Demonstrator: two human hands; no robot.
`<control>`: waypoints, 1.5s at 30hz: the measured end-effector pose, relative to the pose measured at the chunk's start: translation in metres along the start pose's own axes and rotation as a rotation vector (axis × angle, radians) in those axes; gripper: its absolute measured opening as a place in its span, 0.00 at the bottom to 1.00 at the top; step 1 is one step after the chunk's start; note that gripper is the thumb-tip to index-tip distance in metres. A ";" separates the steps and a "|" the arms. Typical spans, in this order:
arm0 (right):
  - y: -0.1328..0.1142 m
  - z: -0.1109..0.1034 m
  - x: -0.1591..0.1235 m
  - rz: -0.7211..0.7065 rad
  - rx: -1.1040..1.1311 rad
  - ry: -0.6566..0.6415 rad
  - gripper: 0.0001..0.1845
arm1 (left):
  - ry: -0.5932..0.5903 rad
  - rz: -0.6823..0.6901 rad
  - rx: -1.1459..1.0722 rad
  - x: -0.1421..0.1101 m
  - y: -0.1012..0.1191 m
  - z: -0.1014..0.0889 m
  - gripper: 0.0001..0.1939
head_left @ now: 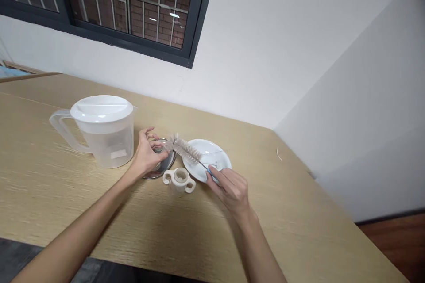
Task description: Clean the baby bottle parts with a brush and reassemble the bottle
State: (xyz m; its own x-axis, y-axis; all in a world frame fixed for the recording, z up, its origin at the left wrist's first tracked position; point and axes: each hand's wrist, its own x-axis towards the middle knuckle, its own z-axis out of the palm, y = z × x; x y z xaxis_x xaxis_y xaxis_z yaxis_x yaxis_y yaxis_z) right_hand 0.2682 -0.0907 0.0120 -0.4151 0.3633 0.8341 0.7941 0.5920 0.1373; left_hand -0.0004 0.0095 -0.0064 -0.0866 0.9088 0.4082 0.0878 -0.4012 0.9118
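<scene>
Barred window (109, 2), brickwork (146, 20) beyond, white wall (249, 44)

Pitcher (108, 135) left of cup (180, 180) and dish (203, 147)

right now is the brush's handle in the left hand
No, the right hand grips the brush by its blue handle.

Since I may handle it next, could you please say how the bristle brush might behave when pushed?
The brush is probably light, being slim with airy bristles. Its thin, metal-looking stem likely flexes only slightly. The pale, fine bristles should bend readily.
</scene>
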 end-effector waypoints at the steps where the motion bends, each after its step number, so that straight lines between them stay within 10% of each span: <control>1: 0.001 -0.001 0.001 0.003 -0.012 0.005 0.12 | -0.003 -0.001 0.010 0.000 -0.001 0.000 0.43; 45: -0.001 -0.005 0.002 0.007 -0.046 0.045 0.14 | 0.057 -0.257 -0.218 0.001 0.014 0.001 0.46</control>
State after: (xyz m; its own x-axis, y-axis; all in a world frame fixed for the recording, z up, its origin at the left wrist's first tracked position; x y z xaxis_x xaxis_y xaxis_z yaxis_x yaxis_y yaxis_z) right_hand 0.2688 -0.0935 0.0163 -0.3898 0.3337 0.8583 0.8169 0.5555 0.1551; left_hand 0.0013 0.0047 0.0069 -0.1346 0.9779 0.1598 -0.1576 -0.1803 0.9709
